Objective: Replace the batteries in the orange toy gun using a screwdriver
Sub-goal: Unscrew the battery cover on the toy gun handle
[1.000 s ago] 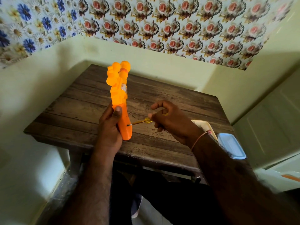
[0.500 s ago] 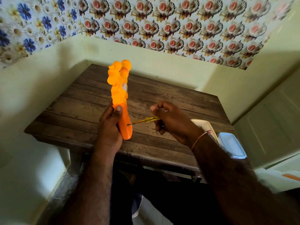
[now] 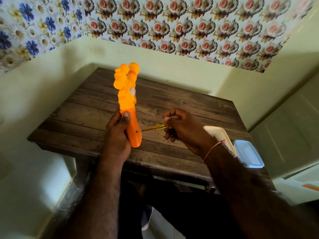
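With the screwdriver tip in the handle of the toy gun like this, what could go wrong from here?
1. The screwdriver is thin and meets the orange toy gun at a slant; the tip may slip out and scratch the plastic or damage the screw.
2. The left hand grips the gun close beside the tip, so a slip might jab it.
3. The gun stands on end on the table; a freed screw may drop and roll away.

wooden table (image 3: 96,118) | cream tray (image 3: 219,135) beside clear lidded box (image 3: 248,154) | floral wallpaper (image 3: 172,23)

No text or label is legible anywhere.
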A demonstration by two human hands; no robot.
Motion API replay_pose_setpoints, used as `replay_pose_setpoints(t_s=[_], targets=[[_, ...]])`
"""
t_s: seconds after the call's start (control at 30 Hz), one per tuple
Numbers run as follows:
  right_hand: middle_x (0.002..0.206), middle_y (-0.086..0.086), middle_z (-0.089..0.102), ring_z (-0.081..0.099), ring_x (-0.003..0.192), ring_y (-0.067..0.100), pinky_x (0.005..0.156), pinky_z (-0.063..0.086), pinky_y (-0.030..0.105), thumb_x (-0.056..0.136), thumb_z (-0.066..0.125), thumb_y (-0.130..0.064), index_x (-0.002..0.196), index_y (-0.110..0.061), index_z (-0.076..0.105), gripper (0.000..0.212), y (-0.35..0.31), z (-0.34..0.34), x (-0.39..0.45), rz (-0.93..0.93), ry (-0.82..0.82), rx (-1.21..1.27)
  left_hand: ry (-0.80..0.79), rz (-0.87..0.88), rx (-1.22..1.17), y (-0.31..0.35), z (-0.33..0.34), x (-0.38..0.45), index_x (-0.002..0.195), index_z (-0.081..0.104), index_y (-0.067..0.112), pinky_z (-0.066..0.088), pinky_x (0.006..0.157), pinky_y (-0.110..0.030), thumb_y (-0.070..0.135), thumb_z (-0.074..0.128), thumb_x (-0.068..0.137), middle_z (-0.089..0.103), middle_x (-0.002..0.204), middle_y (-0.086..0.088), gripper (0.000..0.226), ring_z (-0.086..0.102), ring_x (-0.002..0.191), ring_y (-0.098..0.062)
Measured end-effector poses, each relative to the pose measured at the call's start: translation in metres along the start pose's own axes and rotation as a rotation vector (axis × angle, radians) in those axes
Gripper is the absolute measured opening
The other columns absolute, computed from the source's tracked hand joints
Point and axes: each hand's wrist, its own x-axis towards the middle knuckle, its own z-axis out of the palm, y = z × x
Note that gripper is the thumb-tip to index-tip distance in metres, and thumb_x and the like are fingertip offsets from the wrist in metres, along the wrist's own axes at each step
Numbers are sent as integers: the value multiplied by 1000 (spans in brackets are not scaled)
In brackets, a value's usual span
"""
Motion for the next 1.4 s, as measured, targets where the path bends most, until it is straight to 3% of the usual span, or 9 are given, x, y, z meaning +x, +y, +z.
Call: replay_pose_setpoints(t_s=[0.2,0.37,0.53,0.67,0.8,0.93,1.03,1.17,1.4], targets=[[88,10,60,63,75,22,63,53,31,89,54,7,106,-10,57,24,20,-11,-9,24,73,298,-6,7,-26,6,1,-1,132,58,10,43,103,-46,59,80,64,62,128,-15,87,57,116,-31],[95,0,67,65,88,18,77,57,33,82,64,-4,91,-25,62,22,63,1,-9,38,480,-59,-14,1,7,10,6,-3,125,61,12,50,89,-36,57,80,64,67,116,-15,78,63,107,-28],[103,-6,61,58,95,11,69,43,16,86,63,-10,97,-30,58,23,85,4,-4,58,450,-336,-55,9,147,11,16,-4,127,61,13,48,88,-38,52,70,67,65,123,-16,72,62,109,-31],[101,2,64,58,95,18,80,49,32,87,60,-19,103,-18,65,16,84,15,-6,-117,607,-615,-55,30,245,11,27,-6,115,65,23,46,101,-43,36,69,74,71,111,-3,43,62,112,-29],[85,6,70,66,82,19,70,50,21,100,45,-19,88,-10,68,28,62,44,-4,-81,608,251,-102,86,376,13,41,-9,125,63,22,45,84,-12,19,68,85,72,100,20,41,64,99,4],[111,18,67,61,107,28,100,46,37,102,38,-22,106,-1,63,33,59,69,14,286,348,1113,-169,242,653,23,61,-7,134,58,16,45,80,-13,31,61,80,69,106,8,56,62,92,7],[122,21,62,61,107,30,102,46,36,100,39,-24,119,1,59,37,58,77,17,303,242,1378,-133,374,1188,25,75,-13,146,42,27,47,90,-37,46,55,79,60,116,-10,70,58,106,-23],[70,14,67,68,59,23,52,56,24,98,34,-31,84,-2,68,47,53,88,6,239,6,1585,-113,345,1600,14,87,-28,148,33,34,41,92,-42,46,54,88,54,120,-12,64,50,112,-33],[105,18,62,61,95,32,85,52,40,92,49,-27,114,-3,63,36,68,84,-1,212,-138,1532,-43,266,1572,4,80,-28,149,28,33,38,96,-44,46,53,92,51,126,-13,64,48,117,-33]])
